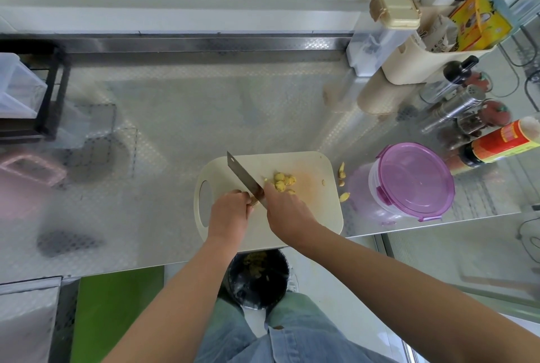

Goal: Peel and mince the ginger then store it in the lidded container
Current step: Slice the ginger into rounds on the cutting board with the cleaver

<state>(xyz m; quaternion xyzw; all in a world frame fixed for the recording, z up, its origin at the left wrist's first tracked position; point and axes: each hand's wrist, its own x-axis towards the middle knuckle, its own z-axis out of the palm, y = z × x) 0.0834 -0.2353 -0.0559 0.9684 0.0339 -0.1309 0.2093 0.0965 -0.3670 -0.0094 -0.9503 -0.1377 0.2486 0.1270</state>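
Now mincing is in hand: ginger chunks [284,181] are left coarse on the cutting board [315,210].
The cleaver [244,177] is gripped by the left hand [230,213]; the right hand [285,210] is held open-fingered beside the blade. Finer chopping is called for before the purple-lidded container [412,181] nearby is opened.

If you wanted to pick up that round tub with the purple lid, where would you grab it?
Probably around the clear wall of the purple-lidded container, just under the lid rim, coming from the cutting board side. The lid is wide and flat, offering little to pinch, and the red-labelled bottle and others crowd its far right side.
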